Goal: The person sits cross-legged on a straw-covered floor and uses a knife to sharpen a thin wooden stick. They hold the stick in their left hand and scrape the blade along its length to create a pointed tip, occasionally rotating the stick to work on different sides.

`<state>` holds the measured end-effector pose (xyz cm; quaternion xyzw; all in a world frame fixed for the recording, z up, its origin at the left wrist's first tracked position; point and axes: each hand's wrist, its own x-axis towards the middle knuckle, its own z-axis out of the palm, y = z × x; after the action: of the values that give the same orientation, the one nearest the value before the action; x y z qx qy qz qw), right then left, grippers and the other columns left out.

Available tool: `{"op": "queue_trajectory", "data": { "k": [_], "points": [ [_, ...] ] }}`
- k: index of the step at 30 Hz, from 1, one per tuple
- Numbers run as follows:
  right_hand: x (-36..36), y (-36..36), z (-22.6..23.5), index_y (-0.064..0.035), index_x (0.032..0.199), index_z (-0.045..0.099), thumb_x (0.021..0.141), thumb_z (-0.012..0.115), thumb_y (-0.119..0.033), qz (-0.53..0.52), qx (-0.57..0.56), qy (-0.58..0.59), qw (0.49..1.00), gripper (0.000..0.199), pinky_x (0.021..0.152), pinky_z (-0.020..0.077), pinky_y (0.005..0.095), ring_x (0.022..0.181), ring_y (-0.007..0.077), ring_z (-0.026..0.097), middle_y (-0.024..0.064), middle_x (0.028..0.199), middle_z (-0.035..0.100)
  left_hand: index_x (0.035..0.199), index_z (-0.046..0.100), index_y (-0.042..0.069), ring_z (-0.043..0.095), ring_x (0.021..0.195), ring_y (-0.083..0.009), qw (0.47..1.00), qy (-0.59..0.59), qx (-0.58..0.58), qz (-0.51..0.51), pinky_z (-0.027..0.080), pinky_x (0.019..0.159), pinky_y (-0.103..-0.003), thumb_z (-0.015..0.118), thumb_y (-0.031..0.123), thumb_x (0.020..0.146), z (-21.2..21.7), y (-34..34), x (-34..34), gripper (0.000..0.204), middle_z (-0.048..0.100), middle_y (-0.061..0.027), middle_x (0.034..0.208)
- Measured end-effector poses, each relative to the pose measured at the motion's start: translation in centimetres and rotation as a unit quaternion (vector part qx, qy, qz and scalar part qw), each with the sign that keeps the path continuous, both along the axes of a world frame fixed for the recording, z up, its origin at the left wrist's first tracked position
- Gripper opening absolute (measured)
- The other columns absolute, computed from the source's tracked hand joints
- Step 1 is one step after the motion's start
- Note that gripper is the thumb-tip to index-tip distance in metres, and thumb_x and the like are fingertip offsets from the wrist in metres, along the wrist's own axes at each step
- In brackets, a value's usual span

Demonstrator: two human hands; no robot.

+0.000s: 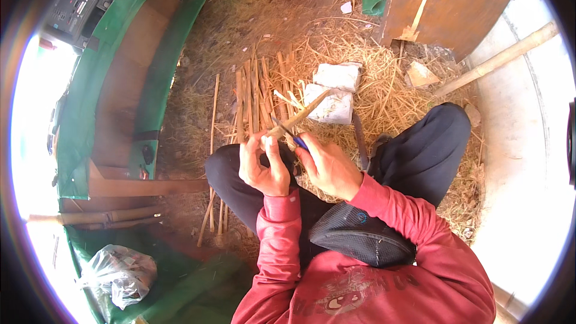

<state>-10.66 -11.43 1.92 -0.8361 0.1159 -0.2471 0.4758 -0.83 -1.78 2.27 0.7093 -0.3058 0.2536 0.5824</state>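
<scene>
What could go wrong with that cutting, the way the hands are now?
The blue-handled knife in the right hand is close to the left hand's fingers, so a slip might nick them.

The stick is held near the bent left knee, so a stray stroke could catch the dark trouser leg.

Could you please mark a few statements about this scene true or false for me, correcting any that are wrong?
1. The right hand holds a blue-handled knife. True.
2. The left hand is empty. False: it holds a tapering stick.
3. Two white bundles lie among the straw. True.
4. The clear plastic bag is at the picture's upper right. False: it is at the lower left.
5. The person's sleeves are yellow. False: they are red.
</scene>
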Motion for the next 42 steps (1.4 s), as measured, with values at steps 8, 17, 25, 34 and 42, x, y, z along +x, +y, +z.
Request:
{"op": "queue_trajectory", "data": {
  "k": [8, 17, 25, 34, 42],
  "points": [
    [1.3, -0.8, -3.0, -0.0029, 0.104, 0.048, 0.100, 0.056, -0.019, -0.053, -0.040, 0.106, 0.992, 0.018, 0.049, 0.0487, 0.0554, 0.055, 0.0463, 0.062, 0.0230, 0.058, 0.059, 0.100, 0.070, -0.004, 0.062, 0.073, -0.0182, 0.997, 0.017, 0.076, 0.024, 0.049, 0.065, -0.030, 0.068, 0.007, 0.094, -0.1, 0.3, -0.4, 0.013, 0.064, -0.0098, 0.084],
    [2.5, -0.6, -3.6, -0.0033, 0.110, 0.050, 0.095, 0.058, -0.015, -0.056, -0.158, 0.017, 0.986, 0.021, 0.045, 0.0507, 0.0468, 0.056, 0.0376, 0.067, 0.0171, 0.063, 0.065, 0.104, 0.069, -0.007, 0.061, 0.073, -0.0159, 0.999, 0.004, 0.047, 0.017, 0.049, 0.063, -0.028, 0.065, 0.008, 0.097, -0.5, -0.1, 0.4, 0.018, 0.062, -0.0089, 0.088],
    [2.8, -4.7, -7.2, -0.0038, 0.112, 0.049, 0.101, 0.052, -0.022, -0.097, -0.124, 0.196, 0.968, 0.021, 0.052, 0.0487, 0.0564, 0.059, 0.0473, 0.064, 0.0262, 0.063, 0.062, 0.103, 0.071, -0.003, 0.054, 0.066, -0.0174, 0.999, -0.022, 0.050, 0.000, 0.043, 0.060, -0.029, 0.067, 0.007, 0.094, -0.7, -0.5, 0.2, 0.015, 0.056, -0.0069, 0.078],
    [2.4, -3.7, -3.8, -0.0058, 0.120, 0.051, 0.100, 0.055, -0.022, -0.071, -0.105, 0.130, 0.983, 0.026, 0.051, 0.0495, 0.0562, 0.058, 0.0478, 0.063, 0.0262, 0.062, 0.061, 0.105, 0.068, -0.002, 0.057, 0.069, -0.0217, 0.995, -0.049, 0.088, -0.011, 0.045, 0.062, -0.032, 0.064, 0.007, 0.094, 0.1, -0.6, 0.1, 0.015, 0.056, -0.0098, 0.083],
    [2.9, -2.8, -6.3, -0.0059, 0.112, 0.051, 0.099, 0.055, -0.020, -0.096, -0.146, 0.110, 0.978, 0.020, 0.049, 0.0498, 0.0559, 0.058, 0.0478, 0.063, 0.0248, 0.058, 0.060, 0.109, 0.068, -0.002, 0.055, 0.066, -0.0180, 0.998, 0.003, 0.055, 0.011, 0.043, 0.058, -0.030, 0.061, 0.012, 0.098, -0.3, -0.5, 0.5, 0.019, 0.053, -0.0088, 0.083]
  ]
}}
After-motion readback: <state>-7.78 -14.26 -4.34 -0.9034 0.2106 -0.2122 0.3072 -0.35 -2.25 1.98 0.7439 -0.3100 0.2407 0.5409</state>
